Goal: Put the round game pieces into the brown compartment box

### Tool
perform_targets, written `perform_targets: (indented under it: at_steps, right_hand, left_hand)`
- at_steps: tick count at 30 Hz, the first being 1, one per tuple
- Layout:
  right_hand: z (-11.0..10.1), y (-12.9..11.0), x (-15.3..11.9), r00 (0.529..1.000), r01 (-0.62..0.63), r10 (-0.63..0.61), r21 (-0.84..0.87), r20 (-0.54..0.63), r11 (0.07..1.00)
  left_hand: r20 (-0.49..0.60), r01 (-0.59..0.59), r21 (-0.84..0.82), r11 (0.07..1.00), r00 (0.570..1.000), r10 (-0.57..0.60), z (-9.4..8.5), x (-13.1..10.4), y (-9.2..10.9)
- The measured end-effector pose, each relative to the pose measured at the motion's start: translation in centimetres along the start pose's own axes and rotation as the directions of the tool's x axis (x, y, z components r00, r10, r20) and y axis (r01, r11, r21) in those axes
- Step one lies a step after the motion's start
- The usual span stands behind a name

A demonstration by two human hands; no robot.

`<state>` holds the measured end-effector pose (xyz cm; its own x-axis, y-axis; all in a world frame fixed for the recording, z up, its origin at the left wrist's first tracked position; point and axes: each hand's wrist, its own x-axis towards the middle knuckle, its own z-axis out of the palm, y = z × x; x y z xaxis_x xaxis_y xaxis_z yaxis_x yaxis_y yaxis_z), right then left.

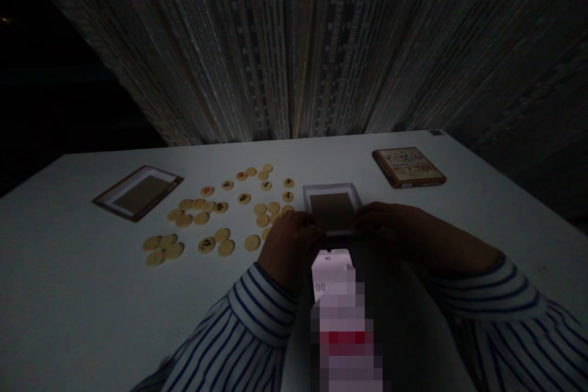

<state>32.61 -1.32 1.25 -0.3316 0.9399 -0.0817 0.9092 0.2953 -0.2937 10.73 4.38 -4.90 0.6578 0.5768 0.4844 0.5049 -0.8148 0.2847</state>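
A shallow open box (328, 188) with pale walls and a brown-grey bottom is directly in front of me, its floor bare. My left hand (294, 239) grips its near left side, fingers bent over the edge. On the near right side my right hand (388, 220) holds the same box, with its fingertips at the rim. To the left lie many round wooden Chinese chess pieces (244, 198), some with black or red characters up, others showing plain faces. Several pieces beside my left hand are partly hidden by it.
A phone (331, 263) with a lit screen lies between my forearms. On the far right of the white table (114, 294) sits a flat printed box (408, 165). Another shallow box part (142, 193) lies at the left. A patterned curtain (294, 43) hangs behind the table.
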Motion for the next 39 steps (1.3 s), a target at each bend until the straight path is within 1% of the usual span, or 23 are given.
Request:
perform_targets:
  at_steps: [4,6,8,10,13,16,18,20,23,26,28,29,30,31,32,34,36,38,39]
  right_hand:
    - [0.2,0.2,-0.1,1.000,0.018,-0.017,0.033,-0.014,0.999]
    - [0.3,0.4,-0.2,0.999,0.030,-0.029,0.044,-0.025,0.999]
    - [0.6,0.7,-0.2,0.997,0.045,-0.042,0.050,-0.061,0.998]
    - [0.7,1.0,-0.1,0.991,0.052,-0.047,0.037,-0.126,0.998]
    - [0.7,1.0,0.0,0.967,0.055,-0.055,-0.008,-0.248,0.998]
    - [0.5,0.6,0.2,0.914,0.100,-0.095,-0.007,-0.394,0.995]
    - [0.2,0.1,0.5,0.877,0.145,-0.133,-0.010,-0.461,0.989]
    - [-0.2,-0.6,0.9,0.856,0.179,-0.170,-0.028,-0.487,0.983]
    - [-0.7,-1.9,2.0,0.861,0.211,-0.213,-0.058,-0.462,0.976]
    - [-1.3,-3.5,3.5,0.872,0.262,-0.279,-0.099,-0.402,0.960]
    - [-1.7,-4.7,4.7,0.869,0.305,-0.337,-0.143,-0.362,0.941]
    - [-1.8,-5.4,5.4,0.867,0.318,-0.359,-0.171,-0.346,0.933]
    - [-1.9,-6.1,6.1,0.881,0.322,-0.371,-0.203,-0.293,0.925]
    - [-1.9,-6.8,6.8,0.891,0.303,-0.362,-0.236,-0.273,0.923]
    - [-1.9,-7.5,7.5,0.905,0.296,-0.360,-0.273,-0.227,0.915]
    - [-1.7,-8.7,8.8,0.922,0.326,-0.374,-0.323,-0.100,0.889]
    - [-1.4,-9.6,9.8,0.924,0.351,-0.381,-0.342,-0.021,0.872]
    - [-0.8,-9.9,10.4,0.923,0.368,-0.385,-0.336,0.019,0.867]
    - [-0.5,-9.9,10.5,0.923,0.369,-0.384,-0.330,0.021,0.869]
  left_hand:
    - [0.015,0.023,-0.005,1.000,1.000,-0.022,0.1,0.0,0.1]
    - [0.001,0.038,-0.011,0.999,0.999,-0.038,0.1,0.0,0.2]
    - [-0.026,0.061,-0.022,0.998,0.998,-0.062,-0.1,0.1,0.2]
    - [-0.068,0.080,-0.037,0.996,0.994,-0.082,-0.7,0.2,0.1]
    - [-0.167,0.089,-0.058,0.994,0.981,-0.098,-2.6,0.3,-0.5]
    - [-0.268,0.149,-0.099,0.984,0.948,-0.170,-5.0,-0.3,-1.5]
    - [-0.294,0.202,-0.122,0.972,0.928,-0.230,-6.6,-1.0,-2.6]
    - [-0.262,0.238,-0.111,0.965,0.929,-0.260,-8.0,-1.9,-3.8]
    - [-0.261,0.263,-0.067,0.962,0.926,-0.271,-9.4,-3.1,-5.4]
    - [-0.242,0.272,-0.065,0.960,0.929,-0.280,-9.8,-4.2,-6.3]
    - [-0.210,0.265,-0.058,0.963,0.939,-0.271,-9.5,-4.8,-6.3]
    - [-0.182,0.258,-0.029,0.966,0.949,-0.259,-9.2,-5.0,-6.2]
    - [-0.134,0.241,0.000,0.970,0.962,-0.239,-8.9,-5.2,-6.1]
    - [-0.080,0.236,0.020,0.972,0.969,-0.234,-8.6,-5.4,-5.9]
    - [-0.030,0.233,0.038,0.972,0.972,-0.232,-8.3,-5.5,-5.7]
    - [0.035,0.223,0.071,0.972,0.974,-0.226,-7.8,-5.5,-5.3]
    - [0.090,0.223,0.113,0.968,0.968,-0.233,-7.4,-5.5,-5.2]
    - [0.133,0.239,0.149,0.959,0.957,-0.259,-7.1,-5.4,-5.2]
    - [0.145,0.245,0.163,0.956,0.952,-0.269,-6.9,-5.4,-5.3]
